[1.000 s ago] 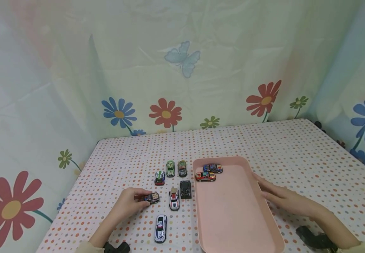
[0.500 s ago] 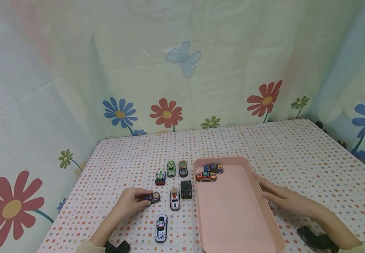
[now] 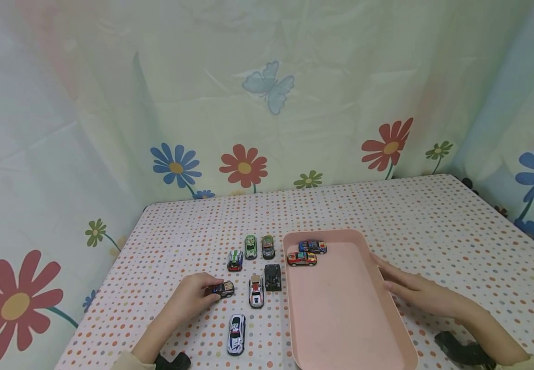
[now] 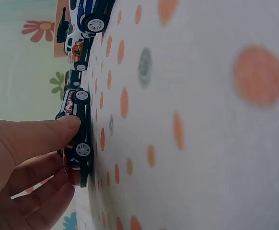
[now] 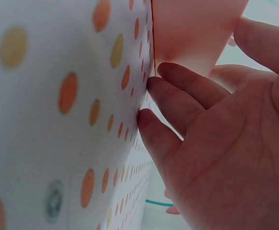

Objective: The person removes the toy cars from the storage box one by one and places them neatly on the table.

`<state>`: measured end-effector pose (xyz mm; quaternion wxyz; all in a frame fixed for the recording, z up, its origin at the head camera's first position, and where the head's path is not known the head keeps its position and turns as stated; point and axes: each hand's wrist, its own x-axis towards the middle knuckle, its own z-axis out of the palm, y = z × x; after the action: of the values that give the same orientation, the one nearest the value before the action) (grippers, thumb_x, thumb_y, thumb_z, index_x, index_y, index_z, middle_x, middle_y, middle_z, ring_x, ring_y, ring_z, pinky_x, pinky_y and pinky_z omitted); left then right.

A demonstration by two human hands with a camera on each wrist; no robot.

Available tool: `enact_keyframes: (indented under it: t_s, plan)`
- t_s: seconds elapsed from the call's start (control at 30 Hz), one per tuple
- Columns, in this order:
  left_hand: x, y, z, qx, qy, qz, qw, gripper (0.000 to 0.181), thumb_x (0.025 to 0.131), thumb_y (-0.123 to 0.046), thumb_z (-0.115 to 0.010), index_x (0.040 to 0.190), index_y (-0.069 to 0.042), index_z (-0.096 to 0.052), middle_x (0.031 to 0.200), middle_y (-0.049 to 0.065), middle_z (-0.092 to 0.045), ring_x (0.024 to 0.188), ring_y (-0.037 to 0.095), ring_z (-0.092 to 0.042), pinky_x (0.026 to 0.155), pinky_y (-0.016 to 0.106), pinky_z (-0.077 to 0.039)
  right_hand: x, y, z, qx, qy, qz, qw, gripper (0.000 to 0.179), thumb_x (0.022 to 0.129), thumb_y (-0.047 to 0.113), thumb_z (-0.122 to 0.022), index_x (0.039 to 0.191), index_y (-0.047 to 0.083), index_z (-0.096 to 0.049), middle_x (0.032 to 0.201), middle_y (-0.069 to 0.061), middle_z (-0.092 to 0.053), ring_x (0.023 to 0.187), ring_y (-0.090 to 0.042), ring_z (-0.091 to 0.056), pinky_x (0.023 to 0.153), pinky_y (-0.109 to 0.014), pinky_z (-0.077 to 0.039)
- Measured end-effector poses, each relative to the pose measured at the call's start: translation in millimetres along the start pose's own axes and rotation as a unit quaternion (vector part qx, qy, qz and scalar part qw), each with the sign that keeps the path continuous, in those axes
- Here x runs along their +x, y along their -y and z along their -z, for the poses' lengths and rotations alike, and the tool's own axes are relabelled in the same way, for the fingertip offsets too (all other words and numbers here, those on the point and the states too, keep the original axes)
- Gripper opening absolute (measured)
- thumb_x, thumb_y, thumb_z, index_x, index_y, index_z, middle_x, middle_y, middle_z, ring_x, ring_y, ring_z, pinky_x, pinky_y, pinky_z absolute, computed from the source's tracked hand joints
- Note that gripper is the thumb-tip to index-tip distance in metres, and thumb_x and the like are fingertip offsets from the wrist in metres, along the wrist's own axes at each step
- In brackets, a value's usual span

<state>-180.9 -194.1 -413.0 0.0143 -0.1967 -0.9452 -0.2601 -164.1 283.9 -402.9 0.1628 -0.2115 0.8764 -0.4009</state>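
My left hand [image 3: 190,295] holds a black toy car [image 3: 222,289] between thumb and fingers at the left of the table. In the left wrist view the thumb presses the car's side [image 4: 75,108], and its wheels stand at or just over the cloth. My right hand [image 3: 426,293] rests along the right rim of a pink tray [image 3: 347,318]. Its fingers are straight, fingertips down at the cloth in the right wrist view, and the thumb is at the rim. In the tray's far left corner lie a blue toy car [image 3: 313,246] and a red one [image 3: 301,259].
Between left hand and tray stand more toy cars: a white-and-red one [image 3: 256,291], a black one [image 3: 273,277], a white one [image 3: 236,334], and several greenish ones [image 3: 250,247] farther back. A dotted cloth [image 3: 433,226] covers the table; a flowered curtain [image 3: 192,103] hangs behind.
My left thumb and fingers have shifted slightly back along the black toy car, which stays in nearly the same spot. The right hand and tray have not moved.
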Motion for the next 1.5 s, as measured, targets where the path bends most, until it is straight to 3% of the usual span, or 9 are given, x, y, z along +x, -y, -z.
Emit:
enact_keyframes:
  t_s: [0.2, 0.47, 0.57, 0.8, 1.07, 1.17, 1.27, 1.4, 1.5]
  plan:
    - [-0.3, -5.4, 0.6, 0.051, -0.004, -0.004, 0.9987, 0.035, 0.073, -0.008, -0.078, 0.107, -0.002, -0.069, 0.098, 0.007, -0.067, 0.091, 0.020, -0.062, 0.081, 0.038, -0.049, 0.2, 0, 0, -0.008, -0.002, 0.001, 1.0000, 0.061, 0.101, 0.031, -0.041, 0.151, 0.010, -0.012, 0.151, -0.019, -0.014, 0.132, -0.033, -0.014, 0.095, -0.027, -0.036]
    - [3.9, -14.9, 7.6, 0.025, -0.017, -0.017, 0.9994, 0.036, 0.076, -0.010, -0.077, 0.109, 0.000, -0.067, 0.106, 0.010, -0.066, 0.098, 0.024, -0.061, 0.086, 0.041, -0.047, -0.1, -1, 0, -0.009, 0.000, 0.000, 1.0000, 0.061, 0.101, 0.031, -0.041, 0.151, 0.012, -0.011, 0.151, -0.019, -0.014, 0.132, -0.032, -0.015, 0.096, -0.034, -0.037]
    - [10.2, -21.9, 11.5, 0.005, -0.023, -0.033, 0.9992, 0.036, 0.078, -0.009, -0.076, 0.111, 0.000, -0.067, 0.109, 0.011, -0.065, 0.101, 0.025, -0.061, 0.085, 0.040, -0.048, 0.0, -1, 0, -0.009, 0.000, 0.001, 1.0000, 0.061, 0.101, 0.031, -0.041, 0.151, 0.011, -0.012, 0.151, -0.019, -0.014, 0.133, -0.030, -0.015, 0.096, -0.030, -0.036]
    - [33.6, -48.2, 16.6, -0.026, -0.031, -0.072, 0.9966, 0.045, 0.082, -0.013, -0.074, 0.123, -0.003, -0.061, 0.124, 0.009, -0.058, 0.115, 0.025, -0.052, 0.092, 0.041, -0.043, 1.9, 1, 1, 0.024, 0.006, -0.005, 0.9997, 0.063, 0.102, 0.030, -0.041, 0.150, 0.004, -0.009, 0.150, -0.025, -0.009, 0.133, -0.047, -0.010, 0.096, -0.065, -0.024]
    - [62.0, -84.7, 13.7, -0.055, -0.020, -0.132, 0.9896, 0.051, 0.086, -0.019, -0.070, 0.133, -0.009, -0.054, 0.129, 0.007, -0.055, 0.117, 0.022, -0.051, 0.091, 0.038, -0.045, 2.2, -3, 1, 0.034, 0.007, -0.009, 0.9994, 0.063, 0.102, 0.029, -0.041, 0.151, 0.007, -0.009, 0.150, -0.025, -0.008, 0.133, -0.047, -0.008, 0.095, -0.067, -0.023]
    - [71.3, -95.1, 10.2, -0.071, -0.009, -0.140, 0.9875, 0.049, 0.086, -0.019, -0.069, 0.132, -0.009, -0.054, 0.129, 0.007, -0.055, 0.117, 0.021, -0.051, 0.091, 0.036, -0.045, 1.8, -5, 0, 0.034, 0.011, -0.008, 0.9993, 0.062, 0.102, 0.029, -0.041, 0.151, 0.008, -0.008, 0.151, -0.024, -0.008, 0.133, -0.046, -0.008, 0.095, -0.066, -0.024]
    - [79.9, -103.4, 6.3, -0.083, 0.006, -0.145, 0.9859, 0.049, 0.088, -0.020, -0.068, 0.133, -0.010, -0.054, 0.129, 0.006, -0.054, 0.115, 0.019, -0.052, 0.089, 0.035, -0.046, 1.5, -5, 0, 0.027, 0.015, -0.001, 0.9995, 0.061, 0.102, 0.029, -0.040, 0.151, 0.010, -0.008, 0.152, -0.021, -0.009, 0.133, -0.042, -0.010, 0.099, -0.050, -0.033]
    - [90.9, -113.5, 1.8, -0.080, 0.018, -0.157, 0.9842, 0.047, 0.090, -0.025, -0.066, 0.133, -0.011, -0.054, 0.129, 0.007, -0.055, 0.077, 0.017, -0.062, 0.077, 0.030, -0.047, 1.2, -5, 1, 0.024, 0.016, 0.008, 0.9996, 0.060, 0.102, 0.028, -0.040, 0.151, 0.013, -0.009, 0.152, -0.019, -0.010, 0.133, -0.034, -0.011, 0.094, -0.022, -0.035]
    - [99.0, -120.7, -1.2, -0.077, 0.026, -0.167, 0.9827, 0.047, 0.090, -0.026, -0.065, 0.133, -0.011, -0.054, 0.129, 0.006, -0.055, 0.077, 0.019, -0.062, 0.074, 0.029, -0.045, 0.9, -4, 1, 0.029, 0.016, 0.012, 0.9994, 0.060, 0.102, 0.028, -0.040, 0.151, 0.014, -0.009, 0.152, -0.018, -0.009, 0.133, -0.028, -0.011, 0.093, -0.017, -0.032]
